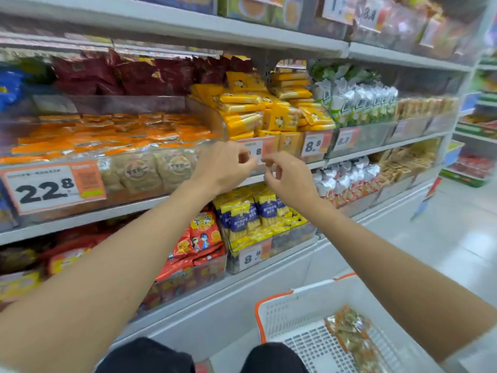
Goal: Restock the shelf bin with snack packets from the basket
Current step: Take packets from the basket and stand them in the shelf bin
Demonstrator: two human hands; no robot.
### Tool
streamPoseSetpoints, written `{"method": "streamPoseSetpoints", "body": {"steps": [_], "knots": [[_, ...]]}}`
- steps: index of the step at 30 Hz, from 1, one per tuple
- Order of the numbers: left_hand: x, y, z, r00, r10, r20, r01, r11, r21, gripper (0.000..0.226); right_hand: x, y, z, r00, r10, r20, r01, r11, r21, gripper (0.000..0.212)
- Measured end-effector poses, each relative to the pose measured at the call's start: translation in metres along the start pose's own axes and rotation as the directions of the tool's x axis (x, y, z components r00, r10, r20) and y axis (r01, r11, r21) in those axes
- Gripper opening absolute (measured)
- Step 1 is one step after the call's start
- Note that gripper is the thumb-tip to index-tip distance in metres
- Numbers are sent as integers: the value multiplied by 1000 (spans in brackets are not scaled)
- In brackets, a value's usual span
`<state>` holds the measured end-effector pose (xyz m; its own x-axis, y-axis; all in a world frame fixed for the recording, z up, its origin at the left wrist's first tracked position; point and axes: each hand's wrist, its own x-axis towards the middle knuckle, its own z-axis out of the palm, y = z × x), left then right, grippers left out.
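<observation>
We see a white mesh basket (pixel 271 313) with an orange rim at the near right. A small heap of clear, orange-edged snack packets (pixel 349 329) lies flat inside it. Farther off, on the left of the middle shelf, the clear shelf bin (pixel 150 154) is nearly full of flat stocked packets (pixel 113 133), also orange.

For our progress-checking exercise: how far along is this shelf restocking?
Looks done: the bin of orange packets is heaped nearly full. In hand: no packet; the left hand and right hand hover with curled fingers at a price label. Left: a small pile of packets lies in the basket.
</observation>
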<state>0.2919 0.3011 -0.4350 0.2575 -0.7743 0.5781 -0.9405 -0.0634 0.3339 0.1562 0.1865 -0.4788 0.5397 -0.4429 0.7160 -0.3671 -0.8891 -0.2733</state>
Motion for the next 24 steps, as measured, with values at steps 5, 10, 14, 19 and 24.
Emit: {"method": "streamPoseSetpoints", "body": {"steps": [5,10,14,19,24], "knots": [[-27,33,102,949,-51,311,64,998,-30,42,-89,68,-3,965,232,125,-234,972,2,29],[-69,60,223,792,-97,603,220,966,-134,44,-188,138,6,836,506,213,-508,860,-51,27],[-117,79,308,675,-128,727,368,912,-180,26,-267,188,16,718,627,303,-634,769,-88,30],[-176,81,384,557,-151,816,516,833,-198,17,-366,241,29,502,790,353,-785,587,-197,23],[-221,58,428,435,-242,867,663,738,-127,15,-441,284,50,268,861,432,-824,437,-361,38]]}}
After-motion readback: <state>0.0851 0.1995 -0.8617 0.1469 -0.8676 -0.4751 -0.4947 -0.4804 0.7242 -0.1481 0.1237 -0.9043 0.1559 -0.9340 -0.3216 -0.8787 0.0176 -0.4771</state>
